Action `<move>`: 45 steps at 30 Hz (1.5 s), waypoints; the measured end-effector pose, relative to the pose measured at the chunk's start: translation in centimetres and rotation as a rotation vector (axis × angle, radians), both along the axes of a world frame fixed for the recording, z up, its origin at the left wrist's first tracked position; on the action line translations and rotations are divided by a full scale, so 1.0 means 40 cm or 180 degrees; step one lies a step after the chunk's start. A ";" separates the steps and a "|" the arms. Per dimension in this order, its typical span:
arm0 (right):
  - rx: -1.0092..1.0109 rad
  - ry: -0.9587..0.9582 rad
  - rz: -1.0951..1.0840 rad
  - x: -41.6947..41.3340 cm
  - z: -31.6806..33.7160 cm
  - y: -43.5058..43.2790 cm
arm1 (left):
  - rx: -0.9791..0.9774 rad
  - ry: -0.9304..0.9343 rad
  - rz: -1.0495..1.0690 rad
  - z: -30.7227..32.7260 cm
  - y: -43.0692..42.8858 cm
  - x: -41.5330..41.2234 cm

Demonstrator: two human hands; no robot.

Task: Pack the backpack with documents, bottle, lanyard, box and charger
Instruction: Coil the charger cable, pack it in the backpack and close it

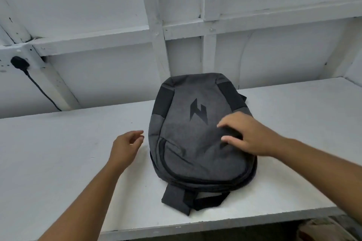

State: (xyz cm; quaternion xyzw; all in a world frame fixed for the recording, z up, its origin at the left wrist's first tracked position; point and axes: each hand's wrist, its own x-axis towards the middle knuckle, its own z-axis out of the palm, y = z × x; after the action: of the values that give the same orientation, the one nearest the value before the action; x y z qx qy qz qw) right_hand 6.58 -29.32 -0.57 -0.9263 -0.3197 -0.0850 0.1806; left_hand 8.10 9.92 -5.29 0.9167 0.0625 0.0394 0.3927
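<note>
Currently: both bare forearms come in from the bottom edge over the white painted counter [58, 152]. Bottom right, below the counter's front edge, there's a brownish blurred shape [323, 229]; can't tell what it is. The dark grey fabric backpack [186, 123] lies flat on the counter, front panel up, right of centre, long axis running away from the camera. At its near end a grey strap tab [174, 197] and a black carry loop [207, 199] rest on the counter surface. A black zip line [166, 154] curves around the bag's near-left part. The left hand [125, 147] is just beside the bag's left edge, over the counter, with its fingers [137, 135] loosely curled, narrow gap, holding nothing; can't tell whether the tips touch the fabric. The right hand [248, 137] lies on the front panel toward the bag's right side, with its fingers [225, 124] spread wide and relaxed, tips on the fabric, gripping nothing. Just past those fingertips sits a black angular logo [198, 111], mid-panel. Black side panels [163, 101] flank the bag's far end, which lies close to the white panelled wall with battens [98, 6]. Far left on that wall, a black plug [19, 62] sits in a socket, and its black cable [43, 92] drops down behind the counter.
</note>
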 end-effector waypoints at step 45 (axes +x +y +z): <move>-0.3083 -0.0460 -0.0220 0.205 0.021 -0.058 | 0.1347 -0.0090 -0.0200 0.004 0.059 -0.013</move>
State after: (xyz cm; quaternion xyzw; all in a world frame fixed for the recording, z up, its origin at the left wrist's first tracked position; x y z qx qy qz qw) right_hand 14.80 -31.64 0.26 -0.9056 -0.3032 0.0034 -0.2965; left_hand 7.59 12.27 -5.11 0.9796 0.0188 0.0523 0.1933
